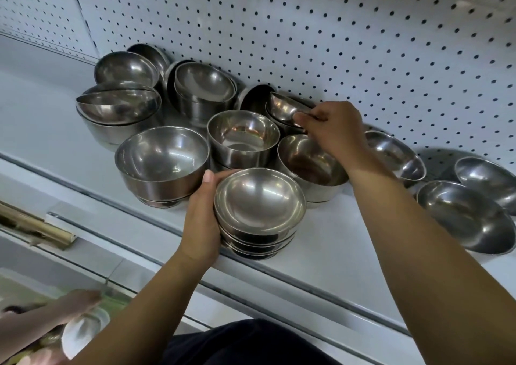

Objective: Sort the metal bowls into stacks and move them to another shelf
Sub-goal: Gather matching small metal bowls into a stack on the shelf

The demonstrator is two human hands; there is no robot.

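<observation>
- The left hand (201, 222) is gripping the side of a stack (259, 214) of nested small bowls sitting at the front lip of the shelf (349, 241); a nudge could be tipping it over the edge.
- Farther back, the right hand (332, 133) is pinching the rim of a tilted bowl (284, 109); so thin and slick a hold is risking a slip onto the nearby bowls (243, 135).
- Against the pegboard (363, 43), a leaning bowl (255, 99) is likely to slide if bumped.
- No brand, label or writing is showing legibly.
</observation>
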